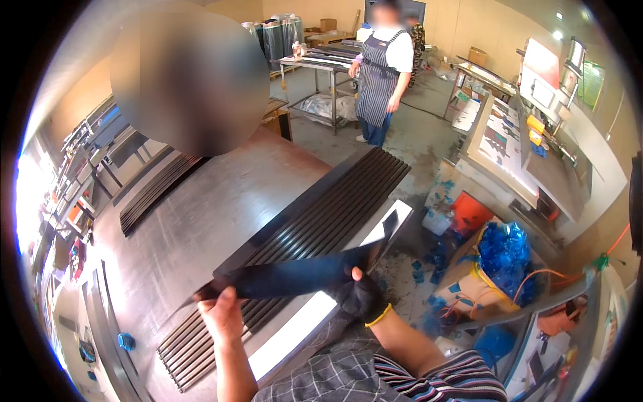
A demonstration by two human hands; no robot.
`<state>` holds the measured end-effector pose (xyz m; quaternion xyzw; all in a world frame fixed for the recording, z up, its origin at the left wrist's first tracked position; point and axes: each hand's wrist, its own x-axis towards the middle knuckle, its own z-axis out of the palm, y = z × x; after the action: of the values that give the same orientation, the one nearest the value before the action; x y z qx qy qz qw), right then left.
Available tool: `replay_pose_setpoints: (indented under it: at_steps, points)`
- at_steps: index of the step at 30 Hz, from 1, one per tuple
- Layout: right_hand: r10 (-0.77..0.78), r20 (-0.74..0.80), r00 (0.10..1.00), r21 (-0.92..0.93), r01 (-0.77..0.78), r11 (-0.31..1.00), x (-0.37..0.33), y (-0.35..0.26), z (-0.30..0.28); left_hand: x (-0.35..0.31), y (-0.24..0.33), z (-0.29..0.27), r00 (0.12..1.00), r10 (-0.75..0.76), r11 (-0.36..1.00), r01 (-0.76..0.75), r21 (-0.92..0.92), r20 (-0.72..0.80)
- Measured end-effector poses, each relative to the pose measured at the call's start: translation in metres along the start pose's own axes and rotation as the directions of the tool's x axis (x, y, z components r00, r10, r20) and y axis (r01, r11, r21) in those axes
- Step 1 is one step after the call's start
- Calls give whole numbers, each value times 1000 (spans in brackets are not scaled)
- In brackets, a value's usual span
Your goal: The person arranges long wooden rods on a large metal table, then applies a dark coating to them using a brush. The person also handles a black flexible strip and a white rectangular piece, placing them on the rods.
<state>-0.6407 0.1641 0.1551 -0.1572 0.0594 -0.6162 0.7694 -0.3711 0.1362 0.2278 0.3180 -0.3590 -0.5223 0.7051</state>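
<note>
both hands grip one dark strip point(295, 276): bare left hand point(221, 313) closed on its end at eight o'clock, gloved right hand point(362, 295) clamped at six o'clock, above stacked dark strips point(315, 221) on the metal table point(201, 214).

Single view only: a wide fisheye camera worn on the person's head, angled down and forward over the long brown metal worktable point(221, 201). Near field, at the lower edge: both forearms. Far field, at the top: workshop floor and a second steel table point(321, 63). Straight edges bow toward the dark circular rim.
</note>
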Motion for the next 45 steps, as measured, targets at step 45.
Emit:
replay_pose_setpoints:
  at_steps: [45]
  points:
    - [-326, -484, 812, -782, -235, 577, 323, -426, -254, 120, -217, -47, 672, 182, 891, 197, 410, -718]
